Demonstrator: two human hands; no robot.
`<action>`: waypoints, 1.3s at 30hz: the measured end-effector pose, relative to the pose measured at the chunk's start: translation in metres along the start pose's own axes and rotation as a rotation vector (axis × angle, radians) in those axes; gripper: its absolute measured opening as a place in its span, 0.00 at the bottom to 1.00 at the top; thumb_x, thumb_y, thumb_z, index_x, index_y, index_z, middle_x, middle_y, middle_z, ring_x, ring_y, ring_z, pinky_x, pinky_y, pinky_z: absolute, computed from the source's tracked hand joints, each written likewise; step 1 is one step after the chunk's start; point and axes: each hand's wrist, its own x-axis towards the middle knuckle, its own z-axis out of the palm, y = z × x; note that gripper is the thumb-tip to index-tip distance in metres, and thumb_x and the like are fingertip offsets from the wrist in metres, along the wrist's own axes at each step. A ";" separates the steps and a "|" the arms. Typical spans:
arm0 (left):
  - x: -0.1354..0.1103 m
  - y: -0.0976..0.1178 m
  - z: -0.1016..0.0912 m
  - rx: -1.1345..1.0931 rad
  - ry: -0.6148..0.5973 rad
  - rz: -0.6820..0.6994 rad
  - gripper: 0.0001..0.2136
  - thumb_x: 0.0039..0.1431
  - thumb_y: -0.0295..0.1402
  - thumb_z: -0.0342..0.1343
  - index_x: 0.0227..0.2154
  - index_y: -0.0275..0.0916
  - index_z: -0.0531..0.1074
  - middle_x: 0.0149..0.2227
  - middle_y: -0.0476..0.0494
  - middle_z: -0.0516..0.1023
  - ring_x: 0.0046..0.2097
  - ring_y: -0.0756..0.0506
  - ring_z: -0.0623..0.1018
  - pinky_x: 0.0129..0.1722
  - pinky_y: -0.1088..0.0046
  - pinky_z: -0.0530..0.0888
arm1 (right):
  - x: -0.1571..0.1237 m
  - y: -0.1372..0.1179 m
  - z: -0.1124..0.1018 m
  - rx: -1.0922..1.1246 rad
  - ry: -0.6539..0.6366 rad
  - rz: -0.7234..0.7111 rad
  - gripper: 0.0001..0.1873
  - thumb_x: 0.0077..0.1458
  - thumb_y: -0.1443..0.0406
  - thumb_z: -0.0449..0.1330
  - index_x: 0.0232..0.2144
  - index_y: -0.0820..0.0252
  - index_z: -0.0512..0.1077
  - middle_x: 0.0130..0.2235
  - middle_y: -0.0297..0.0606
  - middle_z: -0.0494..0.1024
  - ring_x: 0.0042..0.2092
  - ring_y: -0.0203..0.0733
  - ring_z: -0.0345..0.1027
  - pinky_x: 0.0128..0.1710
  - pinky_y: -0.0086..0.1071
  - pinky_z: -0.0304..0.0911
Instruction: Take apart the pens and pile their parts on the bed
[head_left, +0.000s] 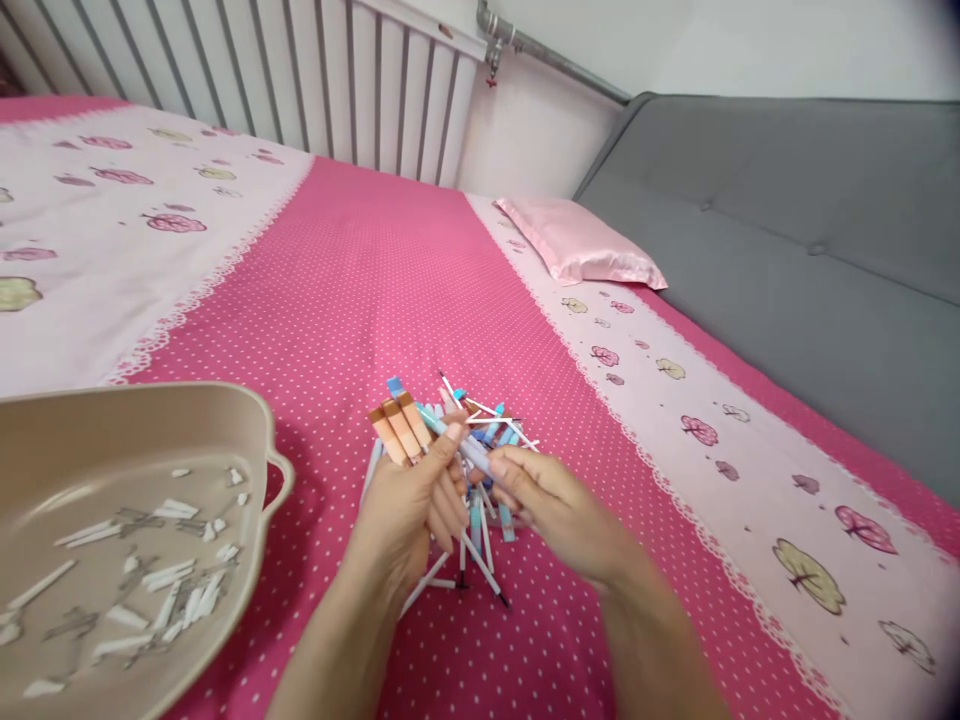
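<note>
My left hand (409, 500) is closed around several slim, flat pen-like sticks (401, 425), peach with brown ends, and one blue tip sticks up behind them. A pale lilac and light-blue pen-like stick (461, 440) lies slantwise between my two hands. My left thumb presses on its upper part, and my right hand (547, 500) pinches its lower end. Beneath and behind my hands is a pile of blue pen-like sticks (495, 430) and thin white sticks (484, 570) with dark tips. My hands hide much of the pile.
A beige plastic basin (270, 430) stands at the left, with small white pieces and short white sticks (169, 575) inside. The bed has a pink dotted cover (375, 260). A pink pillow (581, 240) lies near the grey headboard (780, 190); a white radiator (300, 70) stands behind.
</note>
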 end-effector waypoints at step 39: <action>-0.004 0.008 -0.003 0.200 -0.038 0.136 0.11 0.41 0.35 0.64 0.24 0.33 0.71 0.15 0.52 0.66 0.14 0.55 0.64 0.10 0.82 0.58 | 0.004 0.003 0.016 -0.149 0.307 -0.136 0.15 0.44 0.59 0.64 0.35 0.58 0.68 0.31 0.33 0.71 0.31 0.35 0.62 0.31 0.30 0.59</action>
